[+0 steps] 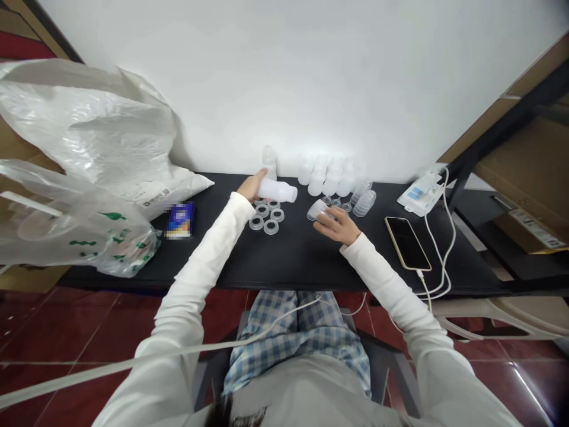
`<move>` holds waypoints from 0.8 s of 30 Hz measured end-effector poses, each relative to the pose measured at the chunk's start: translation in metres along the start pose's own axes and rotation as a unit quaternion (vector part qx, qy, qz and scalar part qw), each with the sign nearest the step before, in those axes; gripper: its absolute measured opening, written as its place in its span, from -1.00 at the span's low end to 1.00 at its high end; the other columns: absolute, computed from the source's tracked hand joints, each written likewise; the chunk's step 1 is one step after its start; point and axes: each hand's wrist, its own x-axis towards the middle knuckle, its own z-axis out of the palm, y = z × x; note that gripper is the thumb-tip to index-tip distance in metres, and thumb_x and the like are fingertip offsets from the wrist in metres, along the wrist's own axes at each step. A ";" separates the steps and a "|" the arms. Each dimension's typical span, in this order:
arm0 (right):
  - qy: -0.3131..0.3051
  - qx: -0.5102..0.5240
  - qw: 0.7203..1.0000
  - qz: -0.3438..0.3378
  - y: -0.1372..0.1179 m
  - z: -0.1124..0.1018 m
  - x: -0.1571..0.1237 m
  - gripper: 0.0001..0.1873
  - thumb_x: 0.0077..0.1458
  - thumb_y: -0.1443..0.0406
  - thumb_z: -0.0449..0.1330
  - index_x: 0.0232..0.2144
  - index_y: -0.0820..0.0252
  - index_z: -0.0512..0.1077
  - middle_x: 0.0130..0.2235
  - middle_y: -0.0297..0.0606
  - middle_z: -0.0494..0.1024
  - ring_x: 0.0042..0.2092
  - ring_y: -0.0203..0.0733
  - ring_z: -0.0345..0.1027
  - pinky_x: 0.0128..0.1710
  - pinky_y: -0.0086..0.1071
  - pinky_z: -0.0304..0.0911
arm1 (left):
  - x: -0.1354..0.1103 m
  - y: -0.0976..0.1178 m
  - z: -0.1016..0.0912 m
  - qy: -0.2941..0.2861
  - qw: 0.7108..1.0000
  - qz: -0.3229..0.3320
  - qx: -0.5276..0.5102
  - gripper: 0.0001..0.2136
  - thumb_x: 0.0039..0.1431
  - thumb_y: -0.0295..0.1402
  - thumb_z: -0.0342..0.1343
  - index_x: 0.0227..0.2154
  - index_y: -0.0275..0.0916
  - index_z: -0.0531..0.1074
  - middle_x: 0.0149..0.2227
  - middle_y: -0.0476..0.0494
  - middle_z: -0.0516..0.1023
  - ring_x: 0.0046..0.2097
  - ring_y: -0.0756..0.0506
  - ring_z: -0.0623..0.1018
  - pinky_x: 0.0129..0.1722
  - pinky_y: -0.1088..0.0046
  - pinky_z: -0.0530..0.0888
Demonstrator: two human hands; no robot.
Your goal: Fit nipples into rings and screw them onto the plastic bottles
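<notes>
My left hand (252, 185) is closed around one end of a translucent white plastic bottle (278, 190), lying nearly level just beyond the ring collars (272, 220); gripping it there seems to leave its far end free, pointing right. To the right of the collars, my right hand (338, 226) has its fingers closed round a clear plastic cup (317, 209), tilted, probably so that its wall sits firmly against my fingertips. Farther right and beyond the collars, more white bottles (332, 178) are packed close, perhaps to save room, with small round clear pieces (346, 207) and stacked clear domed caps (365, 203) in front, likely there for easy reach. Behind the collars stands a clear-topped bottle (268, 160), partly hidden by my left hand.
</notes>
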 end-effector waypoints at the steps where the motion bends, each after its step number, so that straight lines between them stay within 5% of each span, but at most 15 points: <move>1: 0.008 -0.009 1.000 0.028 0.004 -0.001 -0.005 -0.77 0.27 0.38 0.16 -0.23 -0.12 0.52 -0.19 -0.35 0.57 -0.04 -0.21 0.44 0.02 -0.20 0.43 | 0.003 0.001 -0.004 -0.004 1.000 -0.002 -0.026 -0.60 0.05 0.02 0.28 -0.34 -0.27 0.50 -0.63 -0.14 0.47 -0.48 -0.20 0.58 -0.53 0.37 0.44; 4: 0.067 -0.044 0.986 0.149 0.017 -0.007 -0.012 -0.91 0.26 0.26 0.19 -0.21 -0.01 0.50 -0.11 -0.20 0.53 0.01 -0.11 0.41 0.03 -0.11 0.42 | 0.006 -0.002 -0.003 -0.026 0.996 -0.007 -0.089 -0.57 0.05 0.01 0.30 -0.20 -0.25 0.49 -0.45 -0.17 0.58 -0.33 -0.17 0.62 -0.37 0.37 0.57; 9: 0.155 -0.066 0.946 0.277 0.029 -0.016 -0.006 -0.67 0.21 0.04 0.21 -0.11 0.10 0.42 -0.09 -0.09 0.46 0.00 -0.01 0.41 -0.01 -0.03 0.39 | 0.010 -0.029 0.031 -0.099 0.993 0.002 -0.068 -0.57 -0.07 -0.18 0.43 -0.18 -0.30 0.48 -0.20 -0.27 0.61 -0.08 -0.19 0.61 0.01 0.25 0.55; 12: 0.200 -0.043 0.931 0.303 0.028 -0.018 -0.004 -0.63 0.22 -0.01 0.15 -0.15 0.14 0.40 -0.19 -0.15 0.47 -0.10 -0.06 0.41 -0.07 -0.09 0.38 | 0.022 -0.044 0.051 -0.033 0.995 0.068 0.067 -0.52 -0.23 -0.25 0.49 -0.22 -0.26 0.48 -0.10 -0.24 0.61 0.05 -0.27 0.56 0.13 0.16 0.43; 17: 0.231 0.014 0.906 0.353 0.024 -0.018 -0.003 -0.63 0.25 -0.02 0.06 -0.27 0.16 0.38 -0.28 -0.19 0.46 -0.21 -0.11 0.38 -0.14 -0.18 0.33 | 0.046 -0.054 0.076 0.085 0.946 0.137 0.282 -0.52 -0.42 -0.40 0.52 -0.37 -0.19 0.42 -0.06 -0.30 0.60 0.19 -0.49 0.40 0.23 -0.07 0.18; 24: 0.232 0.044 0.880 0.413 0.021 -0.018 0.004 -0.58 0.27 -0.05 -0.06 -0.35 0.13 0.34 -0.32 -0.23 0.47 -0.24 -0.15 0.35 -0.15 -0.22 0.30 | 0.071 -0.064 0.102 0.078 0.951 0.201 0.224 -0.45 -0.27 -0.50 0.45 -0.19 -0.27 0.31 0.02 -0.43 0.46 0.25 -0.40 0.35 0.25 0.05 0.17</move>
